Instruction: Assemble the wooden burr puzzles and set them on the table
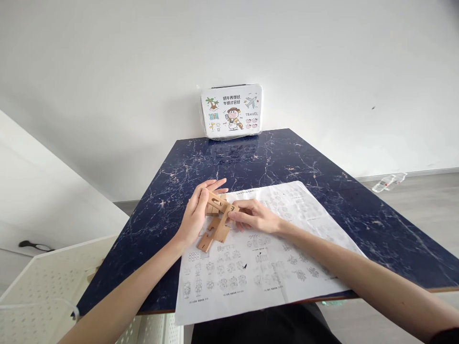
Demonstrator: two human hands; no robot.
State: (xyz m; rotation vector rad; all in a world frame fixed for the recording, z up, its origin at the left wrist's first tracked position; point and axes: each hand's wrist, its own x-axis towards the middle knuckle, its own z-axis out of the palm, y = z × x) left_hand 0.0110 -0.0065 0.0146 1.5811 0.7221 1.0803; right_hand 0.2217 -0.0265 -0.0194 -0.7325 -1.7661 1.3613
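My left hand [193, 212] pinches a slotted wooden puzzle piece [217, 202] between thumb and fingers, the other fingers stretched past it. My right hand [256, 216] has its fingertips closed on a notched wooden puzzle piece [233, 209] with a dark mark on its end. The two pieces meet or overlap between my hands; whether they interlock I cannot tell. Just below, more notched wooden pieces [205, 241] lie on a printed paper sheet [265, 296], with another partly hidden behind my left hand. Line drawings of assembled shapes cover the sheet.
The sheet lies on a dark blue marble-patterned table [222, 162], overhanging its front edge. A white cartoon-printed case [232, 112] leans on the wall at the back. A white perforated unit [53, 282] stands at lower left, and a clear plastic object [389, 182] lies on the floor at right.
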